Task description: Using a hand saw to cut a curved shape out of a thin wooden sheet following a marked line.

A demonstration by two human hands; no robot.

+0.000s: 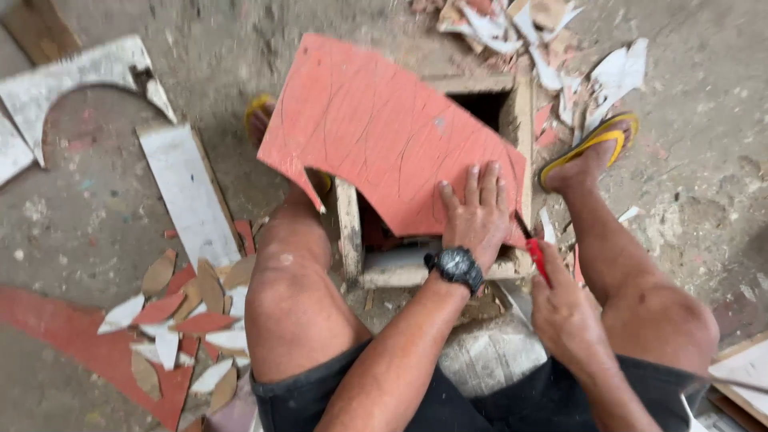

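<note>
left hand (478,214) flat, fingers spread, pressing large salmon-red flat board with pencilled curves (384,136) at frame centre, board resting on open wooden box frame (352,232). right hand (564,308) closed around red-handled cutting tool (534,254) at board's lower right edge. leaf-shaped cut pieces pile (188,320) lower left.

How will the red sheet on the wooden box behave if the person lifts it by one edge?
The red sheet probably stays flat: it overhangs the wooden box without sagging. It seems light, since the left hand alone pins it. Its jagged cut edge suggests it may snap or chip.
</note>
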